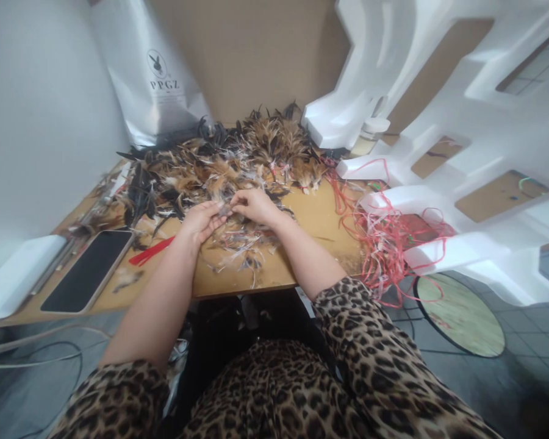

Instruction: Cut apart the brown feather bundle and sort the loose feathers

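My left hand (202, 220) and my right hand (255, 206) meet over the near part of a feather pile. Between their fingertips is a small greyish feather (224, 210), partly hidden and blurred. The left fingers curl with the palm turned up, and the right thumb and forefinger pinch from the other side. Behind both hands lies a heap of brown and black feathers (219, 174). Loose feather scraps and white fluff (244, 241) are scattered on the wooden table (274, 274) below them.
A phone (89, 271), a white device (22, 274) and red strips (150, 251) lie at left. Tangled pink ribbon (387, 250) hangs over the right edge beside white foam pieces (439, 253). A lidded jar (369, 137) and silver bag (158, 79) stand behind. A round mirror-like disc (460, 314) is below.
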{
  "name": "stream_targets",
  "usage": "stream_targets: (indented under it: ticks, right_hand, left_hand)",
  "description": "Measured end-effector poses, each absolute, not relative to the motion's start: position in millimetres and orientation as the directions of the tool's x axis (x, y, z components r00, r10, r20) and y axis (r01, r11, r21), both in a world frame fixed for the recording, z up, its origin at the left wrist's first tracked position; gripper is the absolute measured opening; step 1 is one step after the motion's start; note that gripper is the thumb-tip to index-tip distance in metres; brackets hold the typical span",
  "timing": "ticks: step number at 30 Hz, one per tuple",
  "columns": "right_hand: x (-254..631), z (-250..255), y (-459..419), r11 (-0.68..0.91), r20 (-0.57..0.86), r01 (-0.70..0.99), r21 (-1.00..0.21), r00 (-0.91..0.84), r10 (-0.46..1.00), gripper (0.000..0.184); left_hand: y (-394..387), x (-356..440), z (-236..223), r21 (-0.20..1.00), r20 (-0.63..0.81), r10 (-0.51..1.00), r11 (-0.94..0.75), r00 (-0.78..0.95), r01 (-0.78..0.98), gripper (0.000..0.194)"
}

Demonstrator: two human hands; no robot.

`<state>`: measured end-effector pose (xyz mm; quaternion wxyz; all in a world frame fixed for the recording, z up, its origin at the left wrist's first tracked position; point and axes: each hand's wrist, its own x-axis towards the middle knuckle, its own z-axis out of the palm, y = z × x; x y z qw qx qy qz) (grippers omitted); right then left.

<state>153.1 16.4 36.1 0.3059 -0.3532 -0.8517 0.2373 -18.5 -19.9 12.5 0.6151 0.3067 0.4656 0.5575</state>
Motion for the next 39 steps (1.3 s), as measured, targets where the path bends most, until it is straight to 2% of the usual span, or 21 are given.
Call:
stream_targets:
  ticks: [4, 7, 10, 23, 29, 39]
  right_hand:
    - [157.1, 44.2, 15.0, 0.740, 0.493, 0.492, -0.459, -0.552, 0.673, 0.013]
    - [160.0, 48.3, 13.9, 0.760, 0.526, 0.538, -0.364, -0.554, 0.645, 0.014]
    - [160.8, 47.9, 13.2, 0.758, 0.557, 0.569, -0.319, -0.535, 0.635, 0.015]
    - [158.1, 45.0, 10.5, 0.702, 0.567, 0.628, -0.335, -0.460, 0.683, 0.015]
    - [156.0, 42.2, 11.6, 0.693, 0.570, 0.610, -0.384, -0.434, 0.698, 0.015]
    - [156.5, 41.6, 10.5, 0.678, 0.572, 0.656, -0.332, -0.432, 0.697, 0.015]
  left_hand:
    - [-21.5, -20.0, 15.7, 0.892, -0.243, 0.970, 0.214, -0.024, -0.397, 0.002]
    - [-24.5, -19.2, 20.5, 0.893, -0.258, 0.966, 0.235, -0.009, -0.384, 0.003]
    - [-27.1, -18.5, 23.6, 0.892, -0.261, 0.965, 0.250, 0.023, -0.377, 0.004]
    - [-27.3, -16.2, 21.8, 0.897, -0.247, 0.968, 0.243, 0.037, -0.370, 0.006]
    - [-24.5, -15.8, 21.8, 0.896, -0.227, 0.973, 0.194, -0.036, -0.399, 0.012]
    - [-27.0, -18.6, 26.0, 0.881, -0.234, 0.972, 0.225, 0.030, -0.416, 0.009]
